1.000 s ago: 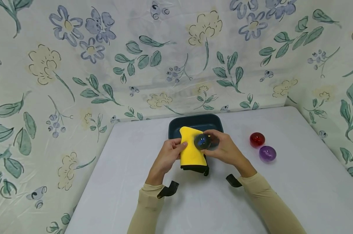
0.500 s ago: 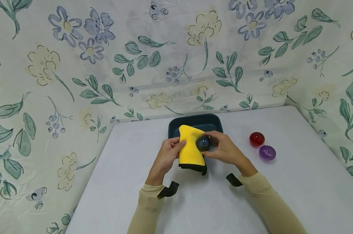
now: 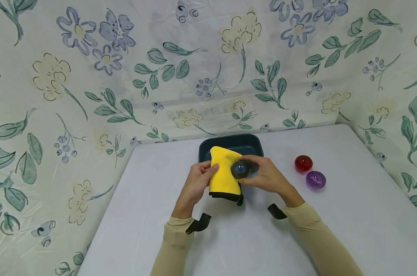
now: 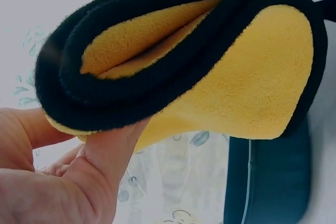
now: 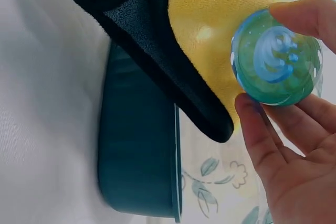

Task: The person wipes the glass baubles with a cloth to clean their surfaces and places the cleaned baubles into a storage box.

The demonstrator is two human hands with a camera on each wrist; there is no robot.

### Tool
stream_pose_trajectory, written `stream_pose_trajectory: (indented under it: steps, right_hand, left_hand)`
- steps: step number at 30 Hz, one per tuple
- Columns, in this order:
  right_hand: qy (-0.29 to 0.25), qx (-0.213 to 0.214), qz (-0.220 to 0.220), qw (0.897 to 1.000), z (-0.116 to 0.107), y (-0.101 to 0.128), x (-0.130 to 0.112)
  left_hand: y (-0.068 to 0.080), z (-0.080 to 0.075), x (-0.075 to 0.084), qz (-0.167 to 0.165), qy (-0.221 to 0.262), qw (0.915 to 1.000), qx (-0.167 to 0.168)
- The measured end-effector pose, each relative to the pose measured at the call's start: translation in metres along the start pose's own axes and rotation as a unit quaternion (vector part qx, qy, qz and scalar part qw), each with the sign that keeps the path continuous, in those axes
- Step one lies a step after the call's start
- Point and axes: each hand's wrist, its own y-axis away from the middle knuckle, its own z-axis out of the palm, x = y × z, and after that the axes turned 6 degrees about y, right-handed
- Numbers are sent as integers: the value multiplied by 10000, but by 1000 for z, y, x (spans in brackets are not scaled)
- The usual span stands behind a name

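Two hands meet above the dark tray (image 3: pixel 244 143): your left hand (image 3: pixel 194 184) pinches the folded yellow cloth (image 3: pixel 223 174), now shifted slightly leftward, while your right hand (image 3: pixel 267 176) grips the blue-green ball (image 3: pixel 240 169) against it. Red ball (image 3: pixel 303 163) and purple ball (image 3: pixel 315 180) lie right of the tray.

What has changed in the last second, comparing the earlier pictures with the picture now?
Very little. The yellow cloth in the left hand shifted slightly left and away from the person. The right hand kept the blue-green ball against the cloth, turning it a little. The dark tray, red ball and purple ball stayed put.
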Motion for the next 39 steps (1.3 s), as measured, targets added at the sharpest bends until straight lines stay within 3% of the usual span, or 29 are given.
stream_pose_trajectory:
  steps: [14,22,33,39]
  right_hand:
    - [-306,-283,8,9991,1,1,-2]
    - [-843,-334,-133,9958,2,1,-4]
    - [-1095,-373,-339,9927,2,1,-6]
    - [-805,-268,-629,9944,1,2,-6]
  left_hand:
    - [-1,-3,0,-14,-28,10000,26]
    - [-1,-2,-1,-34,-214,9998,1]
    - [-1,-3,-3,-44,-318,9990,-295]
    - [-1,-3,-2,-26,-414,9989,-234]
